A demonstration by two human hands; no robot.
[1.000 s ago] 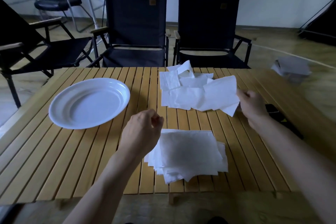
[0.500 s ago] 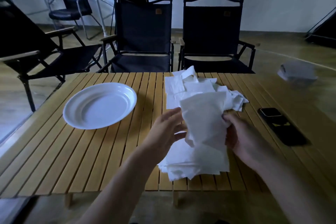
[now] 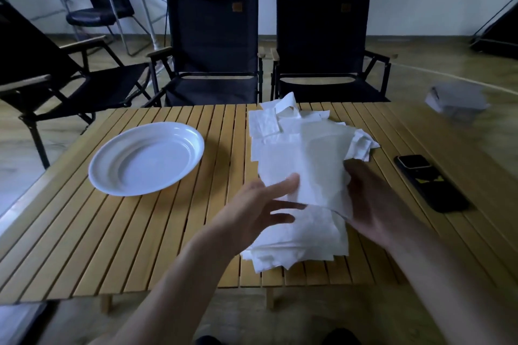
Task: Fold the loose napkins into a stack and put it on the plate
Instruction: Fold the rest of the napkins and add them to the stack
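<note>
The napkin (image 3: pixel 314 165) is in the air between the two hands, just above the folded stack (image 3: pixel 302 238) and in front of the loose pile (image 3: pixel 283 123), whose near part it hides. Half a second ago it hung as a narrow upright sheet close to the person; now it is opened wider and held farther out, a broad, thin, slightly see-through white sheet with a soft crease down its middle and a slanting lower edge. The left hand (image 3: pixel 260 210) pinches its left edge, thumb on top and the fingers stretched out beneath, more splayed than before. The right hand (image 3: pixel 372 204) holds the right edge from behind; it is blurred, so its fingers cannot be made out singly. Under both hands the folded stack lies on the slatted wooden table (image 3: pixel 140 232), its layers a little uneven at the near corners. The loose pile, crumpled and overlapping, lies beyond the fingertips. The white plate (image 3: pixel 98 176) sits left of the left hand, apart from the napkins and bare. A dark phone (image 3: pixel 429 182) lies right of the right hand, and black folding chairs (image 3: pixel 213 45) stand beyond the table's far edge.
</note>
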